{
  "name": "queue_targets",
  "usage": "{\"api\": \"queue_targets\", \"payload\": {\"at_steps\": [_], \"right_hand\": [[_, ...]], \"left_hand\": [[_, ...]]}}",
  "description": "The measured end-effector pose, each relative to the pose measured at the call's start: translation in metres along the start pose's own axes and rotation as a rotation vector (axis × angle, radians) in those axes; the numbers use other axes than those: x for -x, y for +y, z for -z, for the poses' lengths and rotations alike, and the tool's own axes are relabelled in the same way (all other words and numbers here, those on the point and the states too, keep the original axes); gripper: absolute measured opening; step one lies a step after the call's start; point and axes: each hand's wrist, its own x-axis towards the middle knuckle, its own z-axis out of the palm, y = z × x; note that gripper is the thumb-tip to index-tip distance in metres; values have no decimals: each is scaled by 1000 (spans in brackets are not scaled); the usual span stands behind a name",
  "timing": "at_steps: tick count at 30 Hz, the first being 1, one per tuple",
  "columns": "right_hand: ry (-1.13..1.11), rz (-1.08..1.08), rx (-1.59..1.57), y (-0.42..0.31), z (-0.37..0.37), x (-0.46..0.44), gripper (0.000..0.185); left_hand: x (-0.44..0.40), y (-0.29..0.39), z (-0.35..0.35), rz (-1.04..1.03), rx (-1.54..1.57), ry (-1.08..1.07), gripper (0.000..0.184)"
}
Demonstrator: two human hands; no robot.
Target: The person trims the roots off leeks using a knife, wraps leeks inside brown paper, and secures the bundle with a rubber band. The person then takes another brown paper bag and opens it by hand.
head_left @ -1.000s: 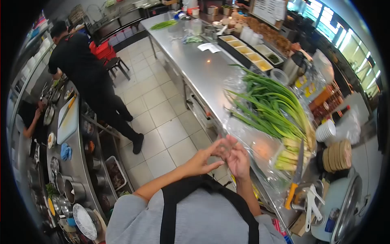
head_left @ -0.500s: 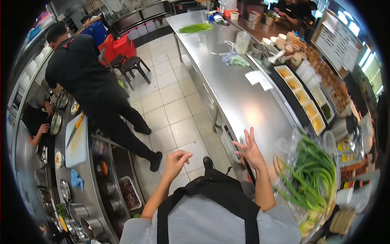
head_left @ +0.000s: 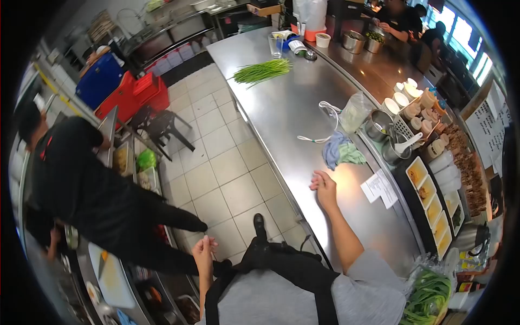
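Observation:
My left hand (head_left: 204, 250) hangs at hip height over the tiled floor, its fingers curled in and no object visible in them. Above the steel counter (head_left: 295, 127), my right hand (head_left: 326, 190) reaches forward with its fingers loosely bent and slightly apart, holding nothing. Nearest to it lie a blue cloth (head_left: 336, 149) and a green cloth (head_left: 351, 154), bunched together. A white cord (head_left: 314, 139) rests beside them, next to a clear plastic bag (head_left: 355, 112) with pale contents. Farther along the counter is a bundle of thin green stalks (head_left: 262, 71).
A co-worker in black (head_left: 81, 184) stands on the left at another counter. Ahead are a dark stool (head_left: 160, 125) and red bins (head_left: 132, 97). Right of the counter sit paper slips (head_left: 379, 189), sauce trays (head_left: 428, 195) and leafy greens (head_left: 430, 292). Floor tiles (head_left: 208, 173) run between the counters.
The view has moved forward along the counter. My right hand has gone from spread fingers to loosely bent ones, now nearer the cloths. My left hand has dropped lower and to the left.

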Motion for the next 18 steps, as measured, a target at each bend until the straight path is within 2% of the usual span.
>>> {"api": "queue_targets", "payload": {"at_steps": [1, 3, 5, 8, 9, 11, 13, 15, 17, 18], "right_hand": [[24, 74, 60, -6, 2, -2, 19], [68, 48, 74, 6, 1, -5, 18], [125, 22, 117, -5, -4, -3, 18], [257, 16, 200, -12, -7, -6, 17], [297, -15, 236, -16, -12, -6, 16], [407, 75, 399, 6, -11, -9, 14], [478, 119, 496, -4, -15, -16, 13], [534, 44, 510, -2, -16, -17, 12], [591, 45, 571, -3, -18, -22, 9], [616, 47, 560, -7, -21, -33, 9]], "left_hand": [[-31, 6, -3, 4, -16, -22, 8], [-106, 31, -26, -261, -29, -54, 9], [-178, 74, -48, -262, -171, -154, 19], [-259, 165, -122, -245, -170, -324, 22], [-284, 188, -149, -311, -127, -430, 23], [-329, 225, -196, -396, -84, -572, 24], [-371, 253, -237, -621, -219, -683, 24], [-409, 261, -265, -584, -282, -764, 25], [-449, 276, -303, -699, -272, -860, 25], [-462, 286, -320, -668, -239, -923, 35]]}}
